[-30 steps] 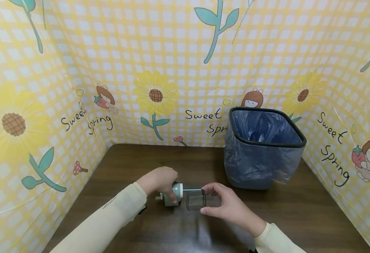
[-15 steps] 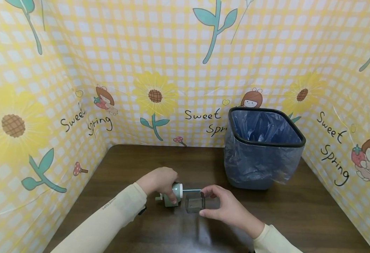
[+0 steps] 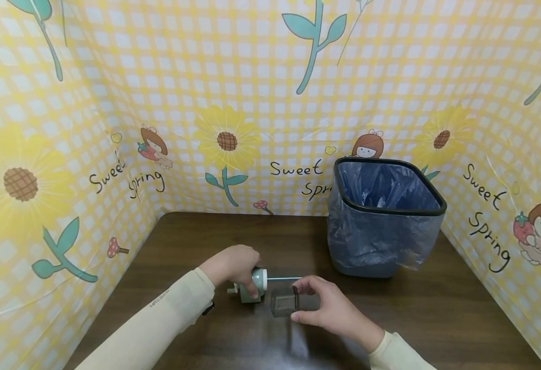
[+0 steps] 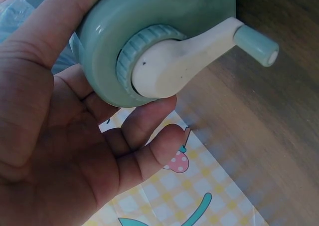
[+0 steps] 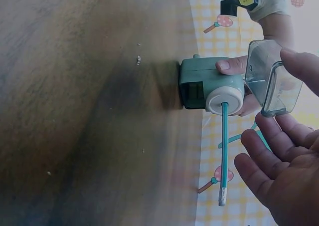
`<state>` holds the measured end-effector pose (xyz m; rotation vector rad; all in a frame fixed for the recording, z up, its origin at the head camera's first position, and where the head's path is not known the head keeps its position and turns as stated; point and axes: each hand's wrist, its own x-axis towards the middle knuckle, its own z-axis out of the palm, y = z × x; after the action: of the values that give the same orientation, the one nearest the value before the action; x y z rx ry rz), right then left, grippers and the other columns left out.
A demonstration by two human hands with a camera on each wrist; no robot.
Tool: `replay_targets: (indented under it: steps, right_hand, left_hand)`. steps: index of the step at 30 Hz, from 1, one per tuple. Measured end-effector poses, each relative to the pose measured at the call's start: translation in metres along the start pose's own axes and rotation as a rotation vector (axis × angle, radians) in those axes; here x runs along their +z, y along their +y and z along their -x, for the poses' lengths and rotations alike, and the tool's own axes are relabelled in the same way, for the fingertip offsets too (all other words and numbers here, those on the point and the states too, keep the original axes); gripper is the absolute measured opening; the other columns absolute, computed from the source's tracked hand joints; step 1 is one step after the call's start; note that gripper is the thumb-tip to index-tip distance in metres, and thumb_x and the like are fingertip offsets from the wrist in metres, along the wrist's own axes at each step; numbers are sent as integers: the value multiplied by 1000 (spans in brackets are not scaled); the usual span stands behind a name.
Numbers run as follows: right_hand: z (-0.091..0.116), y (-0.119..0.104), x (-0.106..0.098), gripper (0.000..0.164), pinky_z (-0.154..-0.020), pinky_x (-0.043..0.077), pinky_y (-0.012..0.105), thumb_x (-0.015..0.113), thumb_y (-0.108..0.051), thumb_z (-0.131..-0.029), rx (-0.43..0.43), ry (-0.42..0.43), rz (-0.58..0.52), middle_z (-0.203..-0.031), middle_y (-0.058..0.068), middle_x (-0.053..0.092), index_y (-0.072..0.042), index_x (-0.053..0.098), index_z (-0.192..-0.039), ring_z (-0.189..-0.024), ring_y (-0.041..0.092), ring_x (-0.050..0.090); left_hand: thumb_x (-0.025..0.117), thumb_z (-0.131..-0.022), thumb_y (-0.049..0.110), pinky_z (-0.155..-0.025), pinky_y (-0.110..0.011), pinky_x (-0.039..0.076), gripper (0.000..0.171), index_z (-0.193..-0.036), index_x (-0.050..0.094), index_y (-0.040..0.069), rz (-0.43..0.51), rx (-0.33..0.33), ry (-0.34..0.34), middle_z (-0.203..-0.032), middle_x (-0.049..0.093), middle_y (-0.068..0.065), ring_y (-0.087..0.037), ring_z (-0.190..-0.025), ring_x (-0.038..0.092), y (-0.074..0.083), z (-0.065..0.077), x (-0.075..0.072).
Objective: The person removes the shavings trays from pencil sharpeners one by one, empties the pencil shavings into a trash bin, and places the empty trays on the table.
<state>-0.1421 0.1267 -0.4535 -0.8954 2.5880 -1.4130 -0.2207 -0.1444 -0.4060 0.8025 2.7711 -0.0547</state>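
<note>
My left hand (image 3: 238,263) grips a green crank pencil sharpener (image 3: 258,281) from above on the table. In the left wrist view its white crank (image 4: 164,69) with a green knob shows past the fingers. A teal pencil (image 5: 224,151) sticks out of the round white front, eraser end outward. Below that front is the sharpener's dark, open drawer slot (image 5: 192,94). My right hand (image 3: 332,306) pinches the clear grey shavings drawer (image 3: 281,304) between thumb and fingers. The drawer is out of the sharpener, held in front of it and beside the pencil.
A bin (image 3: 365,262) with a black rim and a clear liner bag stands at the back right of the brown wooden table (image 3: 196,231). Small pale crumbs (image 5: 138,60) lie on the tabletop. Yellow checked cloth (image 3: 270,103) walls enclose the table.
My right hand has shifted the drawer slightly down, nearer the person, and turned it, so more of its inside shows. The left hand and the sharpener have stayed put.
</note>
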Motion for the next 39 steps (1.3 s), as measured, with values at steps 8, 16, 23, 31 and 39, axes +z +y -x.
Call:
replay_targets:
  steps: [8, 16, 23, 31, 39]
  right_hand:
    - [2, 5, 5, 49, -96, 49, 40, 89, -39, -79, -26, -9, 22, -110, -5, 70, -16, 68, -117, -105, 22, 63]
    - [2, 6, 6, 50, -96, 50, 42, 88, -39, -79, -12, -25, 36, -110, -9, 69, -14, 68, -117, -105, 23, 63]
    - [3, 8, 7, 52, -96, 50, 43, 88, -42, -79, 12, -63, 52, -111, -10, 68, -14, 68, -118, -106, 20, 63]
    - [4, 11, 8, 51, -95, 51, 43, 88, -45, -78, 24, -76, 76, -110, -13, 67, -17, 68, -116, -106, 20, 62]
    - [6, 15, 10, 49, -93, 52, 38, 88, -47, -77, 33, -86, 96, -109, -15, 66, -23, 68, -114, -105, 13, 61]
  left_hand:
    - [92, -65, 56, -70, -30, 52, 54, -98, 75, 17, 5, 8, -1, -80, 63, 11, -9, -71, 56, 0, 0, -1]
    - [92, -67, 55, -70, -30, 52, 53, -98, 75, 17, 12, 11, -3, -80, 63, 11, -9, -71, 56, 1, 1, -3]
    - [92, -67, 55, -71, -30, 52, 54, -102, 77, 17, 12, 16, -3, -81, 63, 12, -9, -71, 56, 1, 2, -2]
    - [92, -67, 55, -69, -29, 51, 50, -96, 76, 18, 10, 24, -2, -78, 63, 12, -9, -69, 56, 0, 1, -1]
    - [92, -67, 56, -68, -30, 51, 48, -92, 75, 19, 8, 16, -5, -77, 62, 13, -9, -69, 56, 0, 0, -2]
